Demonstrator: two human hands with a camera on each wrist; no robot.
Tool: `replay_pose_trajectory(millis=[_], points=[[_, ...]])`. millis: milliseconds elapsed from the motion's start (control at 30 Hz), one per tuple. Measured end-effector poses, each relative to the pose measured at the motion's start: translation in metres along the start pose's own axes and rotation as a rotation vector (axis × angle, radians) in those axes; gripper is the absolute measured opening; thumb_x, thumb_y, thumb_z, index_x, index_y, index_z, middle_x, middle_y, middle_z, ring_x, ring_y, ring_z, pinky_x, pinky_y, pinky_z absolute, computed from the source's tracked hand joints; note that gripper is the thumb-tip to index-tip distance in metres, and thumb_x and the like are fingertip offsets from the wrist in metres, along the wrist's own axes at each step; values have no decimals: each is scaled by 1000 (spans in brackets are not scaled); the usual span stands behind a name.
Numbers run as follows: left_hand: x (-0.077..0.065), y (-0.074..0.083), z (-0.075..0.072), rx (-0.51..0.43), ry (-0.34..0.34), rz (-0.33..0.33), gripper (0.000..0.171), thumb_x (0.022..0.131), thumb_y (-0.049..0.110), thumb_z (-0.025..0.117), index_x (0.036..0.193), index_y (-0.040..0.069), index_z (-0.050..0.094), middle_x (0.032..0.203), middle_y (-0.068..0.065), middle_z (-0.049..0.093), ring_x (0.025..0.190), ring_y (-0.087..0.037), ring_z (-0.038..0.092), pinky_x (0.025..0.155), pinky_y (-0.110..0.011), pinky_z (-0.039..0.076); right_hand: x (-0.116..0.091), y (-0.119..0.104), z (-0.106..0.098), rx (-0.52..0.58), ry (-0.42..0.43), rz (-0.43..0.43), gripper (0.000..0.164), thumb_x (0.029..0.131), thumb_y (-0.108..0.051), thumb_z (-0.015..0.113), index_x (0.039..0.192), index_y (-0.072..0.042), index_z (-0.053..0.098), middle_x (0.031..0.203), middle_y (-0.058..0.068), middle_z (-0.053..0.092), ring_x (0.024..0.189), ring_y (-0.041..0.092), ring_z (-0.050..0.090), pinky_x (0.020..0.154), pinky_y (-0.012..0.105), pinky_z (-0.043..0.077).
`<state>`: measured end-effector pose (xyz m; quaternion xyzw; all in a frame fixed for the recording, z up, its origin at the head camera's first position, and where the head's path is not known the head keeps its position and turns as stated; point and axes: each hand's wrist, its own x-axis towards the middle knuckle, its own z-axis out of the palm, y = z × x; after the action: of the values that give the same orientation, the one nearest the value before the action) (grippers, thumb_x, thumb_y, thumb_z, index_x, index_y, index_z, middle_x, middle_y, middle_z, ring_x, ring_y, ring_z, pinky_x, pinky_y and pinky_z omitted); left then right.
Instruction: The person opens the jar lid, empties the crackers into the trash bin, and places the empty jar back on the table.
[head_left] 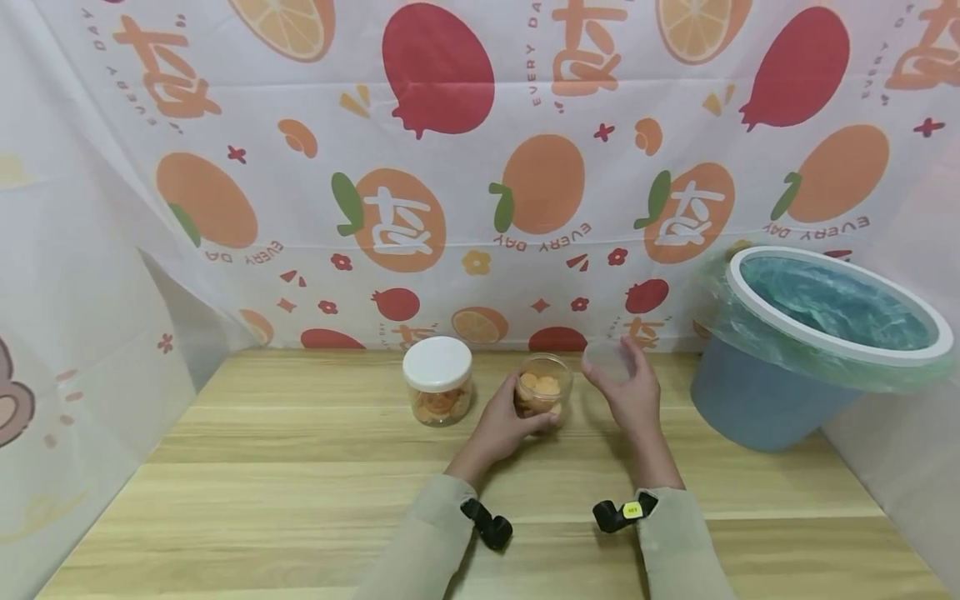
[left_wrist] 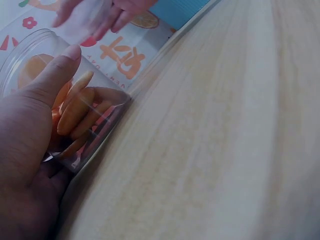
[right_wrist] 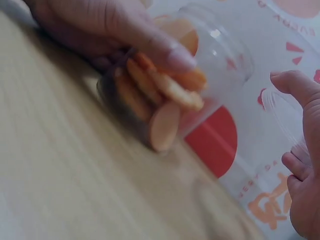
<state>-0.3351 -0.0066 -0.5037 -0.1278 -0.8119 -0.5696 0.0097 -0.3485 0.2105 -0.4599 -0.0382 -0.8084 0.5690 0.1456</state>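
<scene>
A clear plastic jar (head_left: 561, 398) with several round biscuits (left_wrist: 77, 112) inside stands open-topped on the table. My left hand (head_left: 504, 423) grips it round the side, thumb in front. Just to the right of the jar, my right hand (head_left: 632, 396) holds a translucent round lid (head_left: 611, 358) by its edge, raised and apart from the jar. Part of this lid (right_wrist: 282, 117) shows at the right of the right wrist view, between thumb and fingers. The jar's far side is hidden behind the left hand.
Left of the hands stands another clear jar (head_left: 438, 407) of orange snacks under a white lid (head_left: 437, 364). A blue bin (head_left: 765, 400) with a green liner is at the right. Behind the wooden table (head_left: 300, 500) hangs a fruit-patterned cloth (head_left: 472, 175).
</scene>
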Motion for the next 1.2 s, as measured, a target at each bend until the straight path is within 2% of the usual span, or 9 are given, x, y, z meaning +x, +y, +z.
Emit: replay_pose_trajectory(millis=[167, 400, 1200], points=[[-1, 1, 1, 10, 5, -5, 97, 80, 41, 86, 155, 10, 34, 149, -13, 52, 137, -25, 50, 118, -46, 38, 0, 12, 2, -37, -29, 26, 94, 83, -38, 83, 158, -15, 32, 164, 13, 33, 151, 34, 31, 123, 55, 27], [-1, 3, 1, 12, -1, -16, 98, 80, 40, 86, 157, 11, 32, 151, -13, 50, 139, -25, 49, 119, -45, 36, -1, 26, 7, -120, -54, 1, 93, 82, -39, 83, 156, -10, 34, 158, 19, 38, 146, 37, 36, 121, 56, 29], [-1, 3, 1, 18, 7, -14, 98, 80, 40, 86, 156, 9, 32, 150, -14, 51, 136, -26, 51, 117, -46, 40, -1, 46, 14, -265, -145, 0, 97, 81, -42, 83, 157, -9, 31, 160, 21, 34, 148, 39, 34, 121, 58, 30]])
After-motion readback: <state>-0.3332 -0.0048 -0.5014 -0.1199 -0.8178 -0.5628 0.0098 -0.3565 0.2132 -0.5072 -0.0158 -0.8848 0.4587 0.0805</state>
